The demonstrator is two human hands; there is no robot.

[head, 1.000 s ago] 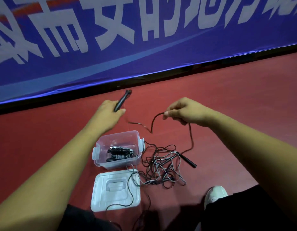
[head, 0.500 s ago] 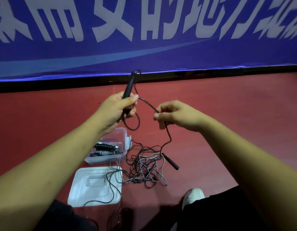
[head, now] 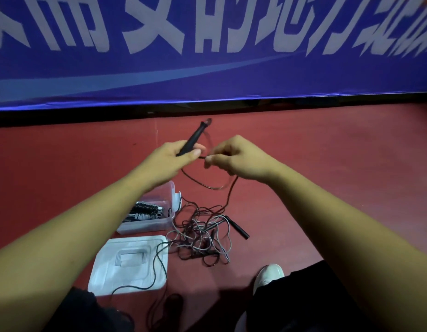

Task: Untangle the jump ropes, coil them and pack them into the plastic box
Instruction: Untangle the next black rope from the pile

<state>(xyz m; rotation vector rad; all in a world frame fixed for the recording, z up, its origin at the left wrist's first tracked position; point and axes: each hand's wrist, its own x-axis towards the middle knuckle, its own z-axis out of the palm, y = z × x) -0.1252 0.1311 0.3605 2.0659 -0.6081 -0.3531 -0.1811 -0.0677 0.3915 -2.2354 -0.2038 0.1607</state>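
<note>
Nearest, one white shoe (head: 268, 275) pokes in at the right. One clear lid (head: 116, 271) lies flat at the left, with a dark strand (head: 156, 258) trailing over it. Just beyond, one tangle of thin ropes (head: 202, 238) sprawls on the red floor (head: 327, 188), a black handle (head: 236, 228) at its right edge. Left of the tangle stands the one plastic box (head: 147, 227), open, with one coiled rope (head: 145, 209) inside. Farther off, two hands hover close together. The left hand (head: 169, 159) grips a second handle (head: 193, 140), which tilts up and away. The right hand (head: 236, 159) pinches its cord (head: 202, 185), which loops down towards the tangle. One blue banner (head: 207, 75) closes the far side.
</note>
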